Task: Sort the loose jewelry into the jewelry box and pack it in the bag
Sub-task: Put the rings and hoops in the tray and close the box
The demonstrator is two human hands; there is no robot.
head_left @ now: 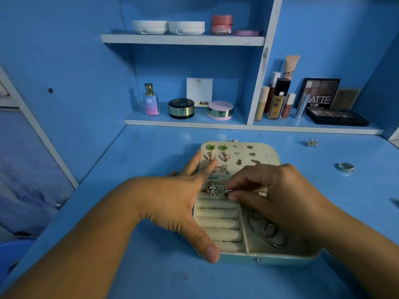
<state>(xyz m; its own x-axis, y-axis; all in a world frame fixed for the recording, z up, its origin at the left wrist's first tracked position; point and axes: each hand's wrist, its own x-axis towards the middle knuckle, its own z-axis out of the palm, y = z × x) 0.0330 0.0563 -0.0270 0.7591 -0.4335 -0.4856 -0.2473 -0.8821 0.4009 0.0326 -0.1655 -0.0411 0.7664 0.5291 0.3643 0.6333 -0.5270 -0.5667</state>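
Note:
An open teal jewelry box with cream lining lies on the blue desk. Its lid panel carries several earrings. My left hand rests flat against the box's left side, fingers straight, thumb at the front corner. My right hand pinches a small silver ring at the top of the ring rolls, beside a spider-shaped ring seated there. Hoop earrings lie in the right compartment. Loose on the desk are a silver ring and a small earring pair. No bag is visible.
Shelves behind the desk hold a perfume bottle, round compacts, foundation bottles and eyeshadow palettes. Upper shelf has white cases and a pink jar. A side wall bounds the desk's left.

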